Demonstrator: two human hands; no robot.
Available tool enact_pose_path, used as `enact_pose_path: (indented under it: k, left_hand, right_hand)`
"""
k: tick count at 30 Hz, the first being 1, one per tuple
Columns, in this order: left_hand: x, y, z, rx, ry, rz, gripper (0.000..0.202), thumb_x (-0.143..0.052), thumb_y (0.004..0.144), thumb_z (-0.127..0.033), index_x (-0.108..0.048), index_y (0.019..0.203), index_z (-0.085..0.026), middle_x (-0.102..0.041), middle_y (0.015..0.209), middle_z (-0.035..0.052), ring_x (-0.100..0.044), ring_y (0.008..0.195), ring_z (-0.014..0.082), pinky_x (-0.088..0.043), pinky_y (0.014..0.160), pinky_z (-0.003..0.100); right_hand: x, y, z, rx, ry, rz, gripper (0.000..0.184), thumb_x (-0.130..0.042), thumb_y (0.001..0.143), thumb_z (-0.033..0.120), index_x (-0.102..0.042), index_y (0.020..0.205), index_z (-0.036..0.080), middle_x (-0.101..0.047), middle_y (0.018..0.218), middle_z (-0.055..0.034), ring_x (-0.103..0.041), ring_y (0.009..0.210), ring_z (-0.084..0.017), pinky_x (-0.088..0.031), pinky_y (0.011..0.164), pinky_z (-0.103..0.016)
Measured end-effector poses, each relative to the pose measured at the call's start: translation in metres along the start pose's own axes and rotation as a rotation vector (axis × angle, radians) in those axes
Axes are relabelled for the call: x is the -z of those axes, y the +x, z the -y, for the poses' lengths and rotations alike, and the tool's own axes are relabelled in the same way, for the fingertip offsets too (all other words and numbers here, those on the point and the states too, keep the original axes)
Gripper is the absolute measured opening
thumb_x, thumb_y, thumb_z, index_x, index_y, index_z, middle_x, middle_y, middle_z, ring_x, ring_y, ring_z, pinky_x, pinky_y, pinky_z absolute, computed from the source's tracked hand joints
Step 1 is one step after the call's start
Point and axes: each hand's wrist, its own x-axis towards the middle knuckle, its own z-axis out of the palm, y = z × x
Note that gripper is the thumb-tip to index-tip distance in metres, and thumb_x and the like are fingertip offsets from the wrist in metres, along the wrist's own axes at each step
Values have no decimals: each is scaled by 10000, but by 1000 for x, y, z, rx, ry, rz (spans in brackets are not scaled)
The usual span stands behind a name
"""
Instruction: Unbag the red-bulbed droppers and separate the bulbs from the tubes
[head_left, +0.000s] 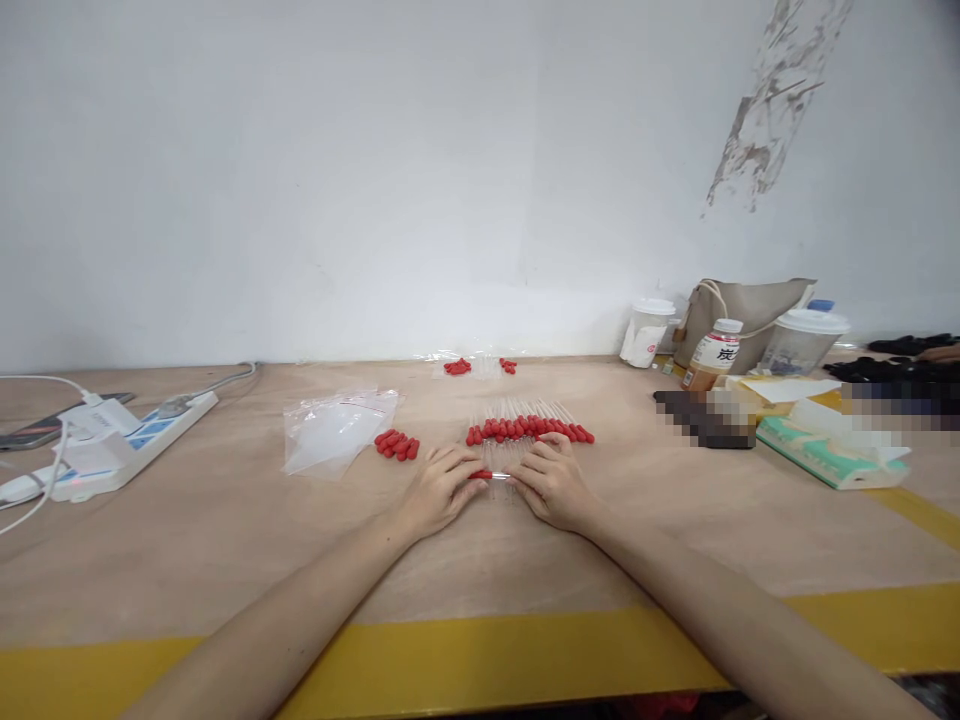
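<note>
My left hand (pixel 442 488) pinches a red rubber bulb (pixel 480 475) just above the table. From the other side my right hand (pixel 559 485) grips a clear glass tube (pixel 500 477), its end meeting the bulb's mouth; how deep it sits inside I cannot tell. Under and between the hands lie several thin, loose glass tubes (pixel 496 492). Right behind them a row of droppers (pixel 529 428) with red bulbs lies side by side, tubes pointing at the wall. Several loose red bulbs (pixel 397 444) are grouped left of the hands.
A clear zip bag (pixel 334 435) lies left of the loose bulbs. Another clear bag with red bulbs (pixel 457 367) rests by the wall. A power strip (pixel 142 445) with cables stands far left. At right are a tissue pack (pixel 832 450), a bottle (pixel 712 355) and a cup (pixel 647 332).
</note>
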Motion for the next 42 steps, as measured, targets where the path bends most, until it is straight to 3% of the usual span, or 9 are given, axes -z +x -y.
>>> enact_pose_path:
  k: [7,13,22,29,31,34,38,42]
  left_hand:
    - [-3,-2,3,23,77,54,209,-420,865,-306,-576,806,-181,-597,743,22,-500,765,158,-327,725,311]
    - [1,-2,-1,-14,99,101,229,-376,877,-262,-539,749,-164,-573,728,30,-480,748,156,-316,721,314]
    - [7,-8,4,-65,80,67,184,-382,842,-148,-555,796,-187,-606,820,29,-480,919,184,-329,779,337]
    - [27,-11,17,164,-13,-183,184,-422,845,-241,-597,887,-203,-589,856,38,-532,803,151,-428,738,286]
    - [35,-5,23,321,-47,-271,221,-418,840,-257,-605,945,-208,-570,885,39,-551,788,142,-449,704,262]
    - [50,-4,50,669,-23,-413,267,-432,803,-252,-614,993,-207,-559,901,41,-569,764,145,-460,696,271]
    - [65,-21,97,989,-83,-378,279,-474,744,-282,-612,976,-211,-615,800,14,-583,696,148,-458,649,272]
    - [62,-34,118,1027,-23,-331,325,-538,685,-326,-585,973,-184,-623,792,23,-582,702,156,-453,627,251]
  right_hand:
    - [2,-1,1,41,34,-10,205,-447,840,242,-640,779,209,-525,566,12,-396,653,-117,-231,830,-349]
    - [3,-4,-1,49,59,-9,182,-462,831,229,-631,766,207,-525,545,19,-393,648,-115,-238,819,-346]
    - [9,-14,-8,29,63,-6,198,-449,823,216,-623,728,206,-528,542,16,-413,650,-118,-249,820,-339]
    - [12,-15,-28,-346,15,-99,210,-451,832,277,-657,840,236,-643,685,-9,-512,659,-119,-260,757,-302]
    - [9,-10,-25,-432,42,-106,203,-446,826,275,-642,848,224,-650,709,-11,-532,658,-121,-269,731,-288]
    - [6,-3,-18,-534,54,-76,158,-447,795,246,-596,814,194,-643,698,-15,-543,659,-142,-273,706,-285]
    - [2,0,-17,-508,-11,-59,129,-452,775,204,-577,746,183,-642,693,-23,-545,690,-157,-261,722,-298]
    - [-4,-1,-18,-400,-81,-53,149,-465,777,190,-604,725,190,-641,687,-19,-531,704,-148,-244,741,-309]
